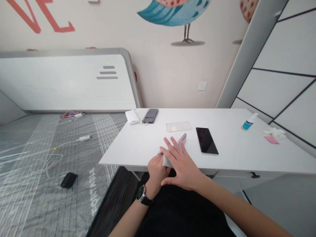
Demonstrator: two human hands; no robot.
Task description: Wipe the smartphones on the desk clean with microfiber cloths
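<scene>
My left hand (158, 165), with a black watch on its wrist, is closed around the lower part of a pale, flat, phone-like thing (182, 139) with a pinkish edge. It is tilted, just above the front edge of the desk. My right hand (181, 161) lies over it with the fingers spread, covering most of its surface. A clear phone case (178, 126) rests on the desk beyond my hands. Right of them lies a tablet (206, 141) with a dark screen.
The white desk (237, 158) bears a white case-like object (132, 117), a blurred dark item (150, 116), a spray bottle (249, 121), crumpled tissue (275, 132) and a pink slip (272, 140). Left, a plastic-covered bed (81, 194) holds cables and a black pouch-like object (68, 180).
</scene>
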